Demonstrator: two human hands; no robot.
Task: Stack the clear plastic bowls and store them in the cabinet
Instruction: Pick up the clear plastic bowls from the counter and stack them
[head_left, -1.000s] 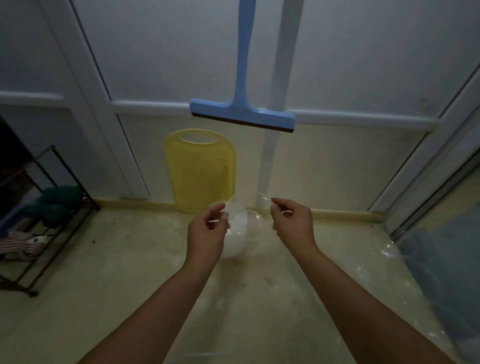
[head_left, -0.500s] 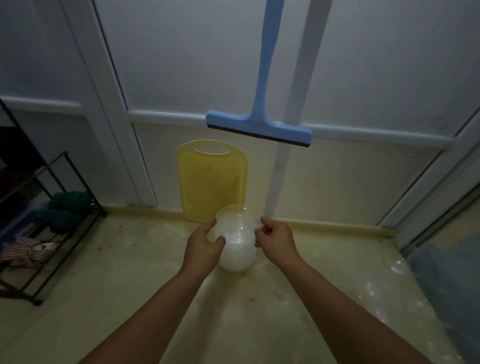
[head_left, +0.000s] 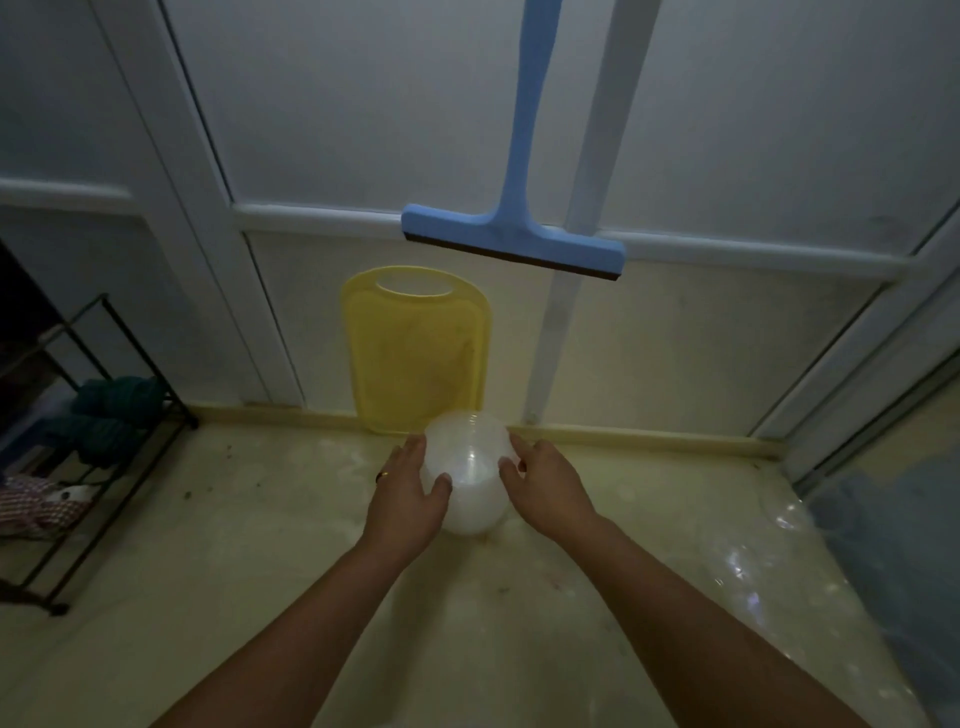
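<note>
**Both hands on the clear bowls at the foot of the wall**

From my feed I see the stack of clear plastic bowls (head_left: 467, 478) low over the pale floor (head_left: 260, 571), just in front of the yellow cutting board (head_left: 415, 353) that leans upright against the wall. I cannot tell whether the stack touches the floor or how many bowls it holds. The left hand (head_left: 408, 493) grips its left side, thumb curled over the front and fingers along the far flank; a ring (head_left: 384, 475) shows on one finger. The right hand (head_left: 545, 486) holds the right side, its fingers curved against the rim and thumb tucked close. A blue squeegee (head_left: 514, 228) hangs on the white panelled wall above. At left stands a black wire rack (head_left: 119, 415) with dark green cloth (head_left: 111, 400) on it. Crumpled clear plastic sheeting (head_left: 769, 561) lies at right
</note>
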